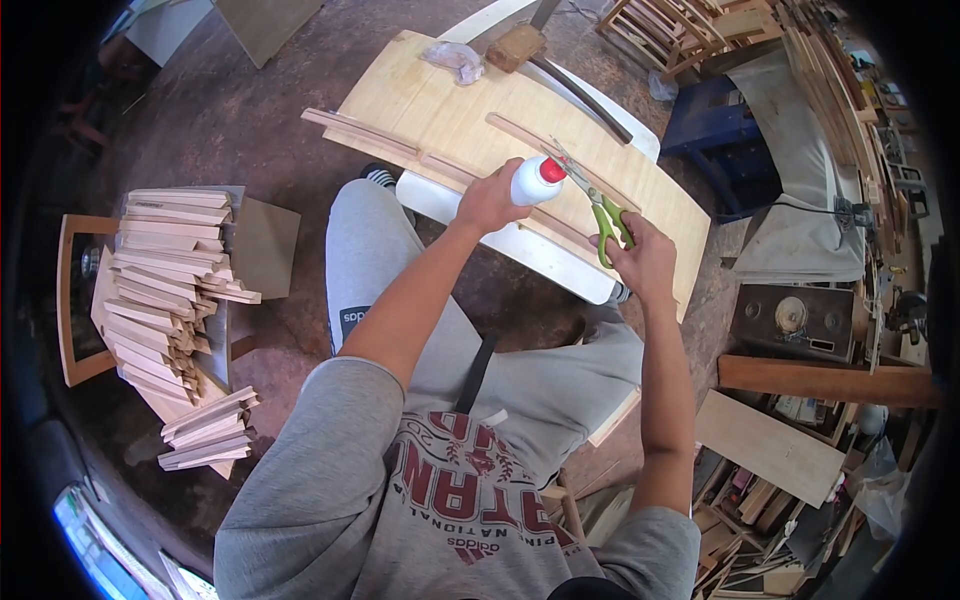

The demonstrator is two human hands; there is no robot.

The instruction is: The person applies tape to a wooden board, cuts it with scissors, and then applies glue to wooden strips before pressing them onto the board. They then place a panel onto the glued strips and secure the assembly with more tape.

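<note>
My left hand [488, 203] is wrapped round a white bottle [531, 184] with a red cap, held tilted over the wooden board. In my right hand [643, 256] is a pair of scissors [603, 204] with green handles. Their blades are parted and point up and to the left, right at the bottle's red cap [552, 170]. Beneath both hands lies a light wooden board [420, 88] on a white bench. Thin wood strips [360, 132] rest along it, one near its front edge and another [530, 137] further back.
A brown block [515, 47], a dark bar [582, 97] and a crumpled plastic bag [455, 61] lie at the far side. Many cut wood strips [165, 300] are stacked to my left. To the right are a blue stand [705, 140], a speaker box [792, 318] and scrap wood.
</note>
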